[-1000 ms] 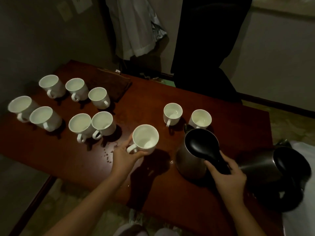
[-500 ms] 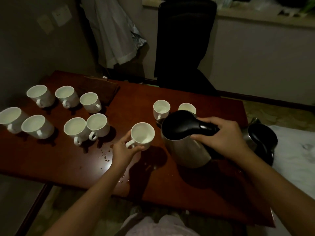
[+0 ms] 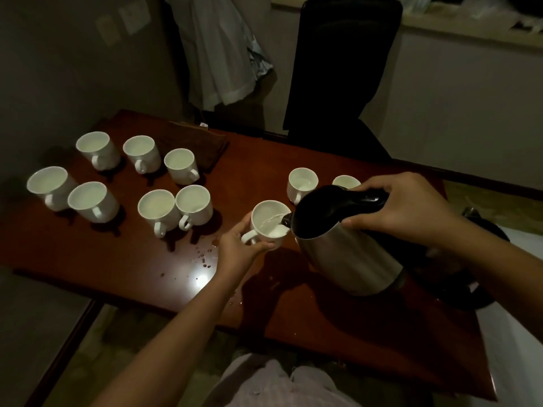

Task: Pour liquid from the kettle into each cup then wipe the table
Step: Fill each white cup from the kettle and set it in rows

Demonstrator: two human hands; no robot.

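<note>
Here the kettle serves as the landmark: it hangs tilted above the table, spout down toward the left, so that water runs into the cup just beside the spout. The right hand has its fingers wrapped round the black handle on top of the kettle, a grip that seems chosen to control the tilt from above. The left hand curls round the near side of that cup beside its handle, probably to steady it under the stream and keep it from sliding; whether the cup rests on the table or is lifted slightly cannot be told.

Beyond the kettle stand two more cups, one half hidden by the lid; these look nearly empty and are likely next. Well to the left of the kettle sit seven cups in a loose group, apparently already filled and parked out of the way. Drops of water lie on the wood left of the kettle, near the left wrist. A brown cloth, folded at the far edge of the table left of the kettle, waits for the wiping, which has not begun.
</note>
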